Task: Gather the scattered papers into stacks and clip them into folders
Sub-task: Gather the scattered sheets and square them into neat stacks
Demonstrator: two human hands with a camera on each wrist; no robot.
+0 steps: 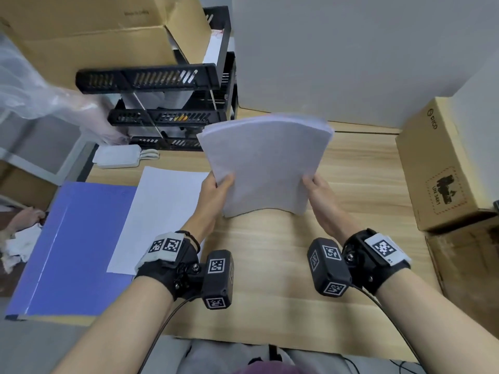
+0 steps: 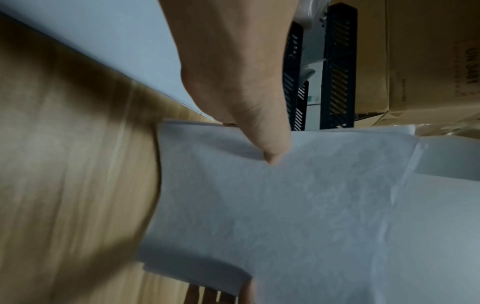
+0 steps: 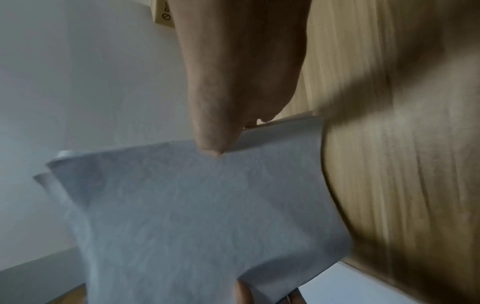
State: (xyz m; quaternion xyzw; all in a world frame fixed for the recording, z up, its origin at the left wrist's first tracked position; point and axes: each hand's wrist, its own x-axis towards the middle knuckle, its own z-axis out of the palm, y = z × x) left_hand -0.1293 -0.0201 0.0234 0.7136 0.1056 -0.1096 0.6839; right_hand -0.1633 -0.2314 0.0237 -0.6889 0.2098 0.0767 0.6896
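Observation:
I hold a thick stack of white papers (image 1: 266, 163) upright above the wooden desk (image 1: 364, 190), bowed a little. My left hand (image 1: 217, 186) grips its lower left edge, thumb on the front sheet. My right hand (image 1: 314, 184) grips the lower right edge the same way. In the left wrist view the thumb (image 2: 270, 144) presses on the stack (image 2: 298, 205). The right wrist view shows the right thumb (image 3: 210, 135) on the stack (image 3: 194, 205). A blue folder (image 1: 73, 244) lies open at the left with a single white sheet (image 1: 159, 217) on it.
A black tiered letter tray (image 1: 172, 109) stands behind the folder, with cardboard boxes (image 1: 94, 36) beyond it. A white power strip (image 1: 118, 156) lies by the tray. A white panel (image 1: 337, 55) closes the back. A brown carton (image 1: 442, 168) sits at the right.

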